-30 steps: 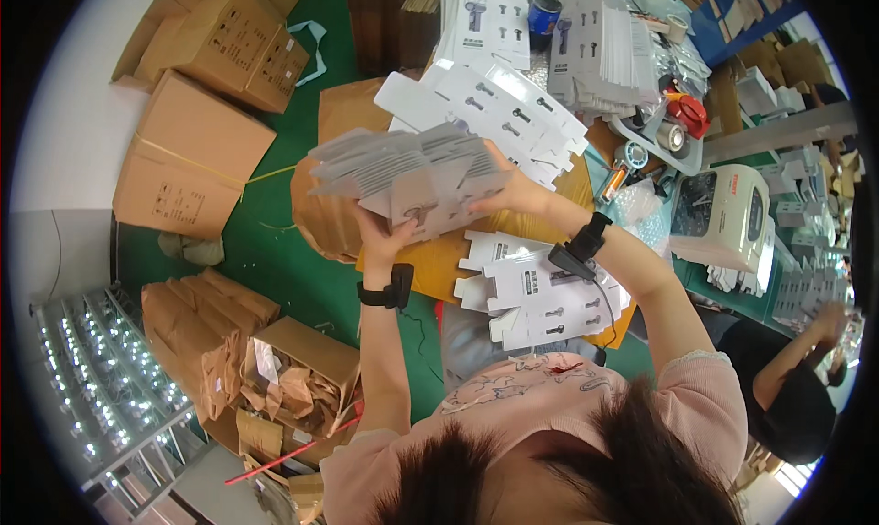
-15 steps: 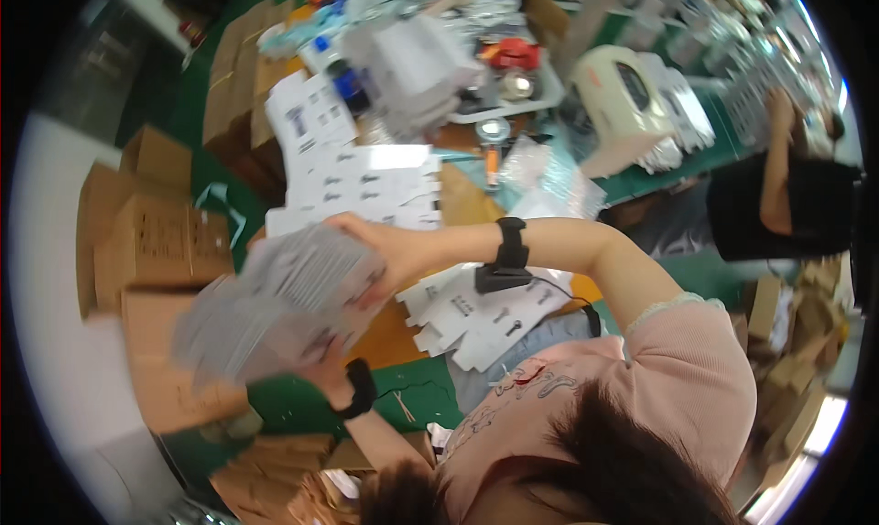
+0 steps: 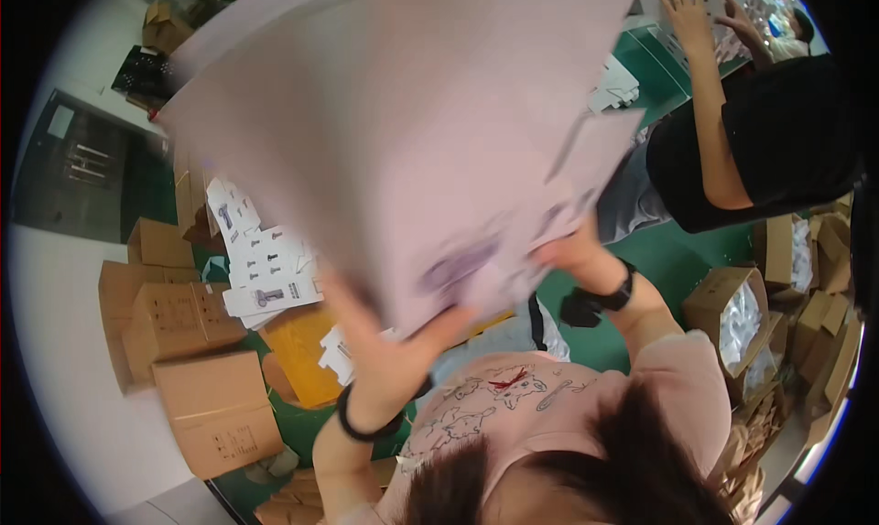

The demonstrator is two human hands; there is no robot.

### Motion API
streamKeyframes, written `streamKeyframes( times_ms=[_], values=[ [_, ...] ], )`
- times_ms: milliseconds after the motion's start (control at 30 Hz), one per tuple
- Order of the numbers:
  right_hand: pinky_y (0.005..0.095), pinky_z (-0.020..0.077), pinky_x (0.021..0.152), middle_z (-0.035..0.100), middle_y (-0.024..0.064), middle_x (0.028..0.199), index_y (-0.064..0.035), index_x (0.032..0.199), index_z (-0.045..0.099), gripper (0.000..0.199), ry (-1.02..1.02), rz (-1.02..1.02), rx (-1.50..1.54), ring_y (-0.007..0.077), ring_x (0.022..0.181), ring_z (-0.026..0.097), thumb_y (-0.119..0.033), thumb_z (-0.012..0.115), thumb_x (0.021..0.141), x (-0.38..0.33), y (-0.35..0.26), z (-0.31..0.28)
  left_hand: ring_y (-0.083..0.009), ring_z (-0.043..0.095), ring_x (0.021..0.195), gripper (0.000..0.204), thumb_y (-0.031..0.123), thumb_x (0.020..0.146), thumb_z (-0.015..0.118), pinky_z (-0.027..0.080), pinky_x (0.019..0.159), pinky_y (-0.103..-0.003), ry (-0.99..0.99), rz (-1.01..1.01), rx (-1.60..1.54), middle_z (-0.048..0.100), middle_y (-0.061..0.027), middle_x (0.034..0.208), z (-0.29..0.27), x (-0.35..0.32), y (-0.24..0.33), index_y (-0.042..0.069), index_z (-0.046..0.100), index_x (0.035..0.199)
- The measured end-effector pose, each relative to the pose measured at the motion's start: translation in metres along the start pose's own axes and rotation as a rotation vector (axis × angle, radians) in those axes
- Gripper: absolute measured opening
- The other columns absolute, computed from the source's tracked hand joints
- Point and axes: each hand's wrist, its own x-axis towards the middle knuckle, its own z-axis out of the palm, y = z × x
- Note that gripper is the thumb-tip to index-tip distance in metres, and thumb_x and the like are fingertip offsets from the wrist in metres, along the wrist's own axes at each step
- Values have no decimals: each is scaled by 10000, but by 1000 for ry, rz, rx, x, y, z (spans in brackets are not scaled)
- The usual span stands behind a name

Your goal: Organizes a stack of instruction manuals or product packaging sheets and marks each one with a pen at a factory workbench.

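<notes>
A stack of white flattened cartons [image 3: 476,140] with purple-grey printed pictures is held up close to the camera and fills the upper middle. It is tilted and partly blurred. My left hand [image 3: 389,346] grips its lower left edge, thumb lying on the printed face. At the lower right, my right hand [image 3: 586,261] is closed on the same stack, its fingers partly hidden. Each wrist wears a black band. More printed flat cartons [image 3: 270,270] lie on the worktable to the left, beside a yellow-orange sheet [image 3: 309,356]. The raised stack hides most of the table.
Brown cardboard boxes [image 3: 220,411] stand at the left by the wall. On the right, a co-worker in a black shirt [image 3: 787,140] handles something at another table. Open cartons with clear plastic bags [image 3: 740,324] sit behind that person on the green floor.
The stack has moved from the left side to the upper middle, closer to the camera, and turned so its printed face shows. Both hands have moved right with it.
</notes>
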Motion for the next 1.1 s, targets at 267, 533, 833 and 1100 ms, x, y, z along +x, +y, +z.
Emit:
streamKeyframes(
  times_ms=[267,533,833,1100],
  values=[
    [261,465,731,573,100,973,50,1088,469,523,404,79,14,173,834,578,-218,663,683,15,-20,-174,-403,333,1137,961,256,614,710,263,981,-386,-167,-4,-126,296,-305,1209,218,89,-53,-118,119,1273],
    [237,423,748,572,92,973,45,1081,497,469,396,116,-256,136,858,540,-209,652,719,99,72,-253,-330,511,962,688,86,615,635,403,850,-337,-159,-207,-420,491,-235,1045,264,155,-146,-85,296,1189],
    [241,403,775,566,103,1022,34,1105,506,483,285,244,-586,159,887,532,-308,591,775,189,80,-282,-214,548,897,561,47,664,614,433,777,-289,112,-265,-492,545,-140,1026,300,207,-176,-14,376,1169],
    [287,360,879,537,154,1122,32,1154,481,531,254,255,-819,235,1033,500,-392,470,835,223,108,-332,-348,500,1011,660,158,713,620,388,863,-387,159,-525,139,509,-197,1093,337,205,-215,28,290,1270]
  ],
)
